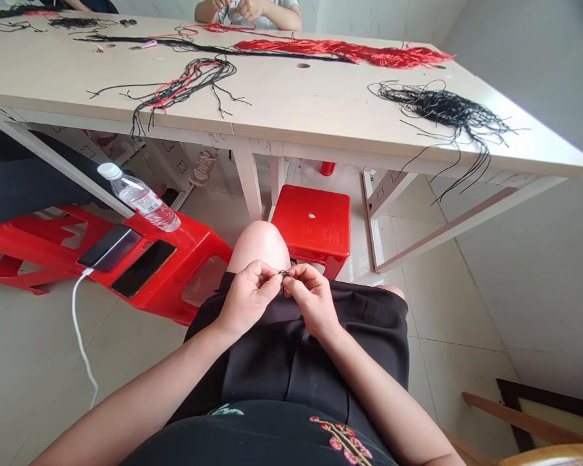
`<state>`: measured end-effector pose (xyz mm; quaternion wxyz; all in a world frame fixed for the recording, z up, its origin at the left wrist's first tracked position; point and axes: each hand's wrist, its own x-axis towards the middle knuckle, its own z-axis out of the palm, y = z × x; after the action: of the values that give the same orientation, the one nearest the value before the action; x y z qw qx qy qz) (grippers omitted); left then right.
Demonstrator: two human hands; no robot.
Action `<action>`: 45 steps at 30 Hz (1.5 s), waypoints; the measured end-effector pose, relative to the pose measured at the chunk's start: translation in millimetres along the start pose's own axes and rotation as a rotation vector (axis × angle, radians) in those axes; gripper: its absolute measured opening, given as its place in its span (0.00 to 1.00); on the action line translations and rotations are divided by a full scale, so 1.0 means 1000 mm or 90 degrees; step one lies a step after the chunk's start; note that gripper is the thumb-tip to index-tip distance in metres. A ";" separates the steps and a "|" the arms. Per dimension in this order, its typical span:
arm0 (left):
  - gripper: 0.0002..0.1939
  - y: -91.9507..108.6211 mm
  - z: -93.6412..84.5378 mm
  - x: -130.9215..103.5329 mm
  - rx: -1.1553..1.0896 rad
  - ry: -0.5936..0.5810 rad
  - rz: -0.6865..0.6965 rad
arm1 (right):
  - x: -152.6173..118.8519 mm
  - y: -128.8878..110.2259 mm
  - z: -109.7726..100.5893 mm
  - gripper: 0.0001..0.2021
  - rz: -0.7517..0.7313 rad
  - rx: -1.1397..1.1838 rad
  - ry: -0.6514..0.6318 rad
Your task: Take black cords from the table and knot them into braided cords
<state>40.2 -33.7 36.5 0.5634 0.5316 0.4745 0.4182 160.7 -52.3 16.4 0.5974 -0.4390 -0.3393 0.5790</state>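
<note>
Above my lap, my left hand (pixel 252 291) and my right hand (pixel 313 298) meet fingertip to fingertip. Between them is a small loop of black cord (pixel 284 272), pinched by the thumb and fingers of each hand. A short bit of the cord hangs below the fingertips against the dark skirt. Whether the loop is knotted cannot be made out at this size. On the table ahead lies a bundle of black cords with some red ones (pixel 189 81). A tangled heap of thin black cords (pixel 437 107) lies to the right, with ends hanging over the table edge.
A long pale table (pixel 291 97) spans the front, bearing red cords (pixel 359 52) and pink-handled scissors (pixel 146 44). Across it, another person's hands (pixel 243 9) hold red cord. A red stool (pixel 194 249) at left carries a water bottle (pixel 143 200) and two phones (pixel 143 268). Another red stool (pixel 311 220) stands ahead.
</note>
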 end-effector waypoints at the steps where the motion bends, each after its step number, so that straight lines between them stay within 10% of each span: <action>1: 0.08 0.000 0.000 -0.001 0.014 -0.006 0.008 | 0.000 -0.001 -0.001 0.05 0.000 -0.002 0.003; 10: 0.11 0.002 0.008 -0.004 -0.137 0.049 -0.097 | -0.003 0.003 0.002 0.08 0.036 0.043 0.015; 19: 0.12 -0.004 0.008 -0.003 -0.148 0.090 -0.071 | -0.005 0.004 -0.002 0.02 -0.295 -0.327 0.053; 27: 0.06 -0.003 0.003 -0.007 0.060 0.074 0.101 | -0.006 -0.003 -0.007 0.04 -0.276 -0.372 0.015; 32: 0.08 -0.002 0.005 -0.005 -0.009 0.073 0.034 | -0.006 -0.005 -0.009 0.04 -0.351 -0.389 0.037; 45: 0.11 -0.002 0.011 -0.004 -0.140 0.081 -0.065 | -0.004 -0.002 -0.011 0.04 -0.126 -0.142 0.005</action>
<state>49.7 -39.4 34.9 0.6077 0.4143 0.4868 0.4713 170.9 -57.4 14.3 0.6008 -0.4693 -0.4405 0.4741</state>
